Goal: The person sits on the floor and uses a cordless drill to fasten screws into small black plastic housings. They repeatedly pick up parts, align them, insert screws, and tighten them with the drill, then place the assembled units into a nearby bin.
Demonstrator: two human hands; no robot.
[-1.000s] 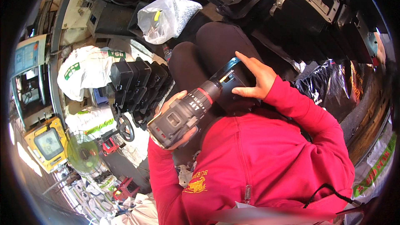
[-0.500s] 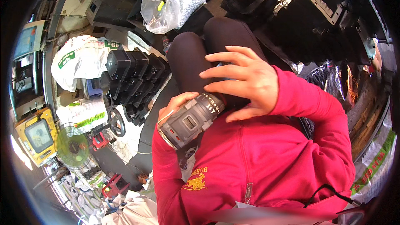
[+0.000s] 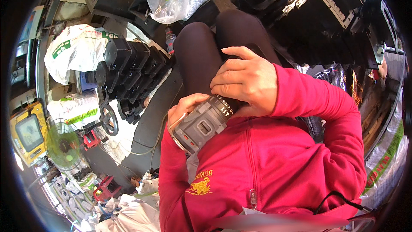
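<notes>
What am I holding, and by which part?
Your left hand holds the power drill at the side of its body; any grip below is hidden. Your right hand covers its front end; whether it grips cannot be told.

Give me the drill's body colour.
The drill is mostly dark grey, best seen in the head view.

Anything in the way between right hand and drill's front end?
Nothing visible: the right hand is at the front end of the drill, hiding its tip; contact can't be told. The left hand holds the drill.
</notes>
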